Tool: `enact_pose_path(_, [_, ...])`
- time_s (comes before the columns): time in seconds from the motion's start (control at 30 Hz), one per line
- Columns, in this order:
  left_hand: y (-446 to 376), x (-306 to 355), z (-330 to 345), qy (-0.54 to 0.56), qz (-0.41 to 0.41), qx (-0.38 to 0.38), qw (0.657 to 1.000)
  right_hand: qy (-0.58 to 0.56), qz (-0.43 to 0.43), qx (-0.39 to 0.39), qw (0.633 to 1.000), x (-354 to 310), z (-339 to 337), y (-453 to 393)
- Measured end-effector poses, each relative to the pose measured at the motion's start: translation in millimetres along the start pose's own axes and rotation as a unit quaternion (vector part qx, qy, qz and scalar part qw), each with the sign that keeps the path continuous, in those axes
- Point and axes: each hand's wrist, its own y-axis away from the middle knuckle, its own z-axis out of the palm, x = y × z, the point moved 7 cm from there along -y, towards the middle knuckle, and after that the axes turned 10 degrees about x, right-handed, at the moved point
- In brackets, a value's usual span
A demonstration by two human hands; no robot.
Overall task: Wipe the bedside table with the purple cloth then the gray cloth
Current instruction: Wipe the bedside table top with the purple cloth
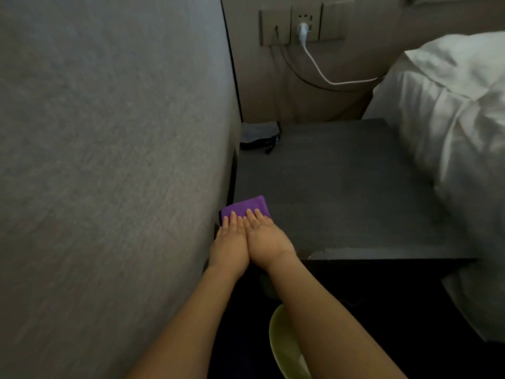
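Purple cloth [247,205] lies on bedside table [341,187] under both flat hands [247,242].

I am counting two hands, the left hand [231,243] and the right hand [266,237], lying at six o'clock on one purple cloth [246,207]. One gray cloth [259,135] is sitting at eleven o'clock on the one bedside table [341,187]. At twelve, one white plug [302,32] is sitting in one socket panel [302,23].
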Motion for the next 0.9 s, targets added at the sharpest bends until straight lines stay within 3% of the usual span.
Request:
enact_pose_path(0.37, [18, 37, 3, -0.003, -0.013, 0.022, 1.000, -0.023, -0.017, 0.006, 1.000, 27, -4, 36])
enact_pose_path(0.9, [6, 269, 14, -0.014, 0.162, -0.002, 0.987, -0.005, 0.135, 0.020, 0.991, 226, -40, 150])
